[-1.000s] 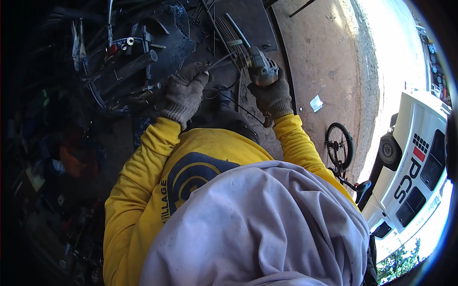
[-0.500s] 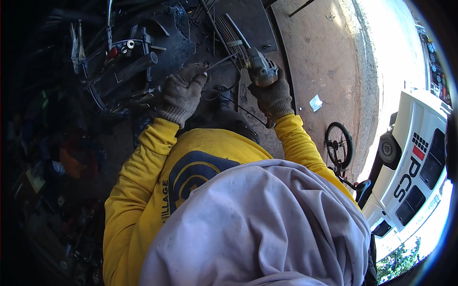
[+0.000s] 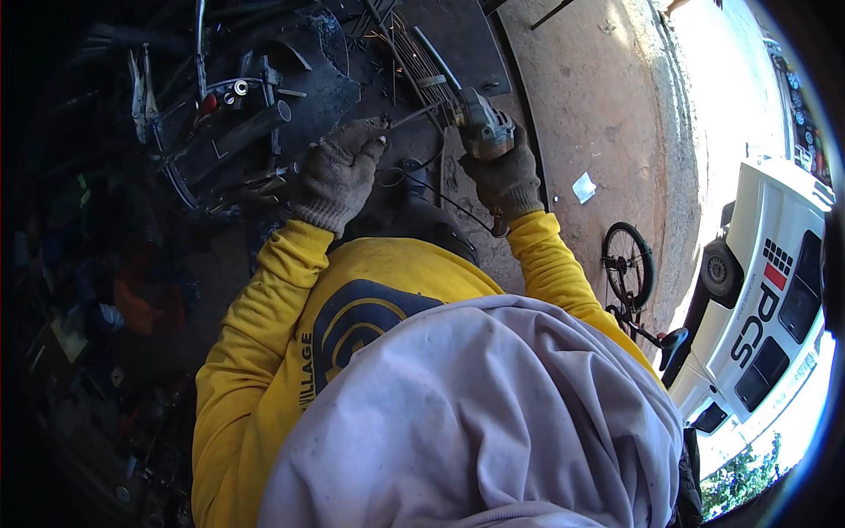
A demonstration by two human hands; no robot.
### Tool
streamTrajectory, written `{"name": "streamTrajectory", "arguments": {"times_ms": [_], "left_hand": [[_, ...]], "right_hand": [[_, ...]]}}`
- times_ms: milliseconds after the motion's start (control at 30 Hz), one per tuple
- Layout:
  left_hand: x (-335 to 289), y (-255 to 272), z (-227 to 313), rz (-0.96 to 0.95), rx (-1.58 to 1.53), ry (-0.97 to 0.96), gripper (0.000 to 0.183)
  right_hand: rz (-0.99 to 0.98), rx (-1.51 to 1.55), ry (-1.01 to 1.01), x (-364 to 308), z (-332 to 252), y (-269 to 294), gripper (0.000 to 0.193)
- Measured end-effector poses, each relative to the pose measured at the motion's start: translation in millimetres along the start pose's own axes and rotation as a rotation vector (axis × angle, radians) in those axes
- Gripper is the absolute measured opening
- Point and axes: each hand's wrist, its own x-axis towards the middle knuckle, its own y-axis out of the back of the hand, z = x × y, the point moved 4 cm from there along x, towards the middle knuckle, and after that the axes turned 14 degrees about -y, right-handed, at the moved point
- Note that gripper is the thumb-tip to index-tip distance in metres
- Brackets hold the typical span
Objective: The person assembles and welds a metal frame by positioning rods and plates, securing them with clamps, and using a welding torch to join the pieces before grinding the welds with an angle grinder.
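Observation:
My gloved left hand (image 3: 334,183) is closed on a thin metal rod (image 3: 410,115), which slants up to the right. My gloved right hand (image 3: 509,179) grips an angle grinder (image 3: 485,130) by its body. The rod's far end meets the grinder's disc side; the exact contact is hidden by the guard. Small orange sparks (image 3: 385,35) fly off beyond the grinder, over the dark worktop (image 3: 475,40). A bundle of thin rods (image 3: 419,60) lies just past the grinder, with a band around it.
Left of my left hand is a welded metal frame (image 3: 180,180) with a thick pipe (image 3: 231,141) and locking pliers (image 3: 143,88). A black cable (image 3: 458,209) loops below the grinder. At right are a paper scrap (image 3: 584,187), a bicycle (image 3: 628,264) and a white van (image 3: 757,299).
Sparks now show beyond the grinder, where none were visible before. Both hands keep nearly the same place, with the rod still at the grinder.

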Motion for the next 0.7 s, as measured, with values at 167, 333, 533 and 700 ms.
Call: {"name": "streamTrajectory", "arguments": {"times_ms": [167,333,533,700], "left_hand": [[-14.0,2.0,-15.8,0.096,-0.515,0.231,0.016],[-19.9,-3.1,-16.4,0.11,-1.228,0.393,0.014],[-14.2,-9.0,-11.7,0.021,-1.493,0.283,0.016],[-10.4,-12.6,-13.9,-0.019,-1.548,0.254,0.019]], "right_hand": [[-0.043,0.137,-0.094,1.7,9.1,0.8,0.084],[0.007,0.234,0.022,18.8,31.7,-2.0,0.081],[-0.004,0.29,0.049,22.1,29.2,6.7,0.08],[0.007,0.32,0.136,13.0,23.8,10.8,0.083]]}}
